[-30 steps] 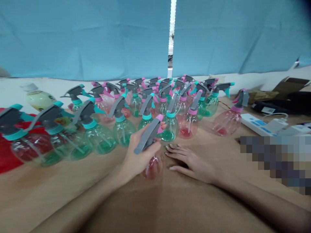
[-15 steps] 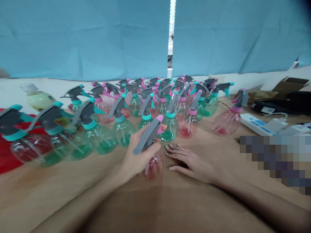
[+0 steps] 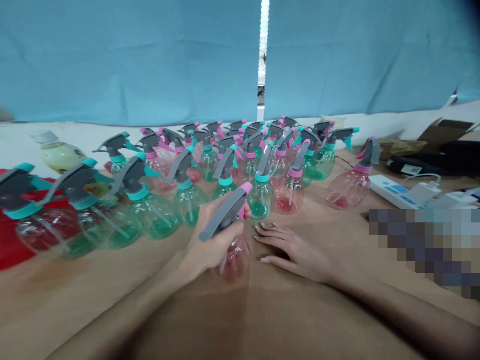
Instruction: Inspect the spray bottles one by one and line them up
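My left hand point(image 3: 213, 240) is wrapped round the neck of a pink spray bottle point(image 3: 234, 260) with a grey head and a pink nozzle. The head tilts up to the right, and my fingers hide the collar. My right hand point(image 3: 287, 247) lies palm down on the wooden table point(image 3: 300, 315), fingers stretched out, just right of that bottle and holding nothing. Beyond my hands stand a green spray bottle point(image 3: 260, 197) with a turquoise collar and another pink spray bottle point(image 3: 289, 192), each with a little liquid at the bottom.
Several more green spray bottles point(image 3: 153, 215) line the left, with a crowd of others behind. One pink spray bottle point(image 3: 348, 187) stands apart at right, near a white power strip point(image 3: 390, 192) with plugs. A red item point(image 3: 13, 245) and a capped drink bottle point(image 3: 60, 152) are at left.
The held spray bottle has tipped slightly and shifted a little down and left with my left hand. My right hand has stayed in place.
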Available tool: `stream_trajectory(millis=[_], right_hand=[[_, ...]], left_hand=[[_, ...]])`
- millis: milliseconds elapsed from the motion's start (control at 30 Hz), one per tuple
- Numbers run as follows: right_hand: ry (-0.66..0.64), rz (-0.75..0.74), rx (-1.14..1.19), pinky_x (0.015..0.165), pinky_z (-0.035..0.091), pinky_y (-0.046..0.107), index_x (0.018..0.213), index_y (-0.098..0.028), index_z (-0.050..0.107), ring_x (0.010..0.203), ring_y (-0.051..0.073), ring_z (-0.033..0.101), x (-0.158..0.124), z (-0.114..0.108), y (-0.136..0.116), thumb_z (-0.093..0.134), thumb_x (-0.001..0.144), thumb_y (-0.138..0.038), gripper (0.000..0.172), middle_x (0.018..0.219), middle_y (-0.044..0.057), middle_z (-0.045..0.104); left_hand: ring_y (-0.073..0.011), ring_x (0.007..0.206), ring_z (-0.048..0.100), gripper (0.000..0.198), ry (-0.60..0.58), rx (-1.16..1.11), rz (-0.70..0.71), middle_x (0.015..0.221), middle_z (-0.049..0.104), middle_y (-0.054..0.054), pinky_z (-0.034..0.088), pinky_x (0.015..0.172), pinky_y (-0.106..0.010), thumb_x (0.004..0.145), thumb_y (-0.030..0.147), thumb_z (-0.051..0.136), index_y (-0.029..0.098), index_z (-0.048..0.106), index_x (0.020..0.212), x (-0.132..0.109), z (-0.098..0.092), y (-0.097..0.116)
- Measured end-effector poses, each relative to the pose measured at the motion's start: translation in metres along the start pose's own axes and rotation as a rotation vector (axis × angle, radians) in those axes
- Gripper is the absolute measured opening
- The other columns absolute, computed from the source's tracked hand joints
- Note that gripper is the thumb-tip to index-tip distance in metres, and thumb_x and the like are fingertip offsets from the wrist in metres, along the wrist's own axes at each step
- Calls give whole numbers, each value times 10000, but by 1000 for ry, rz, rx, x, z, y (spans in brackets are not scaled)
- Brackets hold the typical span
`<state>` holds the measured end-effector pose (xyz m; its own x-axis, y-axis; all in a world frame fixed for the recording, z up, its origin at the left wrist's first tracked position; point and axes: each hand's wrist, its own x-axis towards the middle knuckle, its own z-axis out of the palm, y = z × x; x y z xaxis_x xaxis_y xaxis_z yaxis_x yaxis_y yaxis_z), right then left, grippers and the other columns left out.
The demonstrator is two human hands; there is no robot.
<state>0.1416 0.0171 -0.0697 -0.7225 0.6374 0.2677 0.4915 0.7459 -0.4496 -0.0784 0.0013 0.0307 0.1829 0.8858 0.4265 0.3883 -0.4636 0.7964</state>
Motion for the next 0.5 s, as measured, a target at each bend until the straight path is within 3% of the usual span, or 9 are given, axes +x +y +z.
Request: stream_trajectory(millis=[200,367,500], right_hand=[[-20,26,-29,1138,292,465,1371,-186,474,1363,230,374,1,-2,-3,466,927,-501,543,1422,89,490],[2,2,-32,1132,297,474,1371,-204,474,1359,232,381,1,-1,-3,469,927,-497,532,1415,89,498],[1,1,-14,1130,286,493,1370,-215,472,1368,245,365,2,-1,-2,478,917,-516,544,1437,87,469]], left_hand=[[-173,642,563,128,118,-3,-41,690,619,20,488,611,-312,675,179,553,252,635,741,-8,3,1],[-153,576,504,196,33,1,23,683,571,27,440,532,-282,684,202,514,258,621,839,-3,3,-2],[-166,625,544,101,45,36,22,680,559,24,452,584,-291,731,246,524,244,574,818,-1,4,-5]])
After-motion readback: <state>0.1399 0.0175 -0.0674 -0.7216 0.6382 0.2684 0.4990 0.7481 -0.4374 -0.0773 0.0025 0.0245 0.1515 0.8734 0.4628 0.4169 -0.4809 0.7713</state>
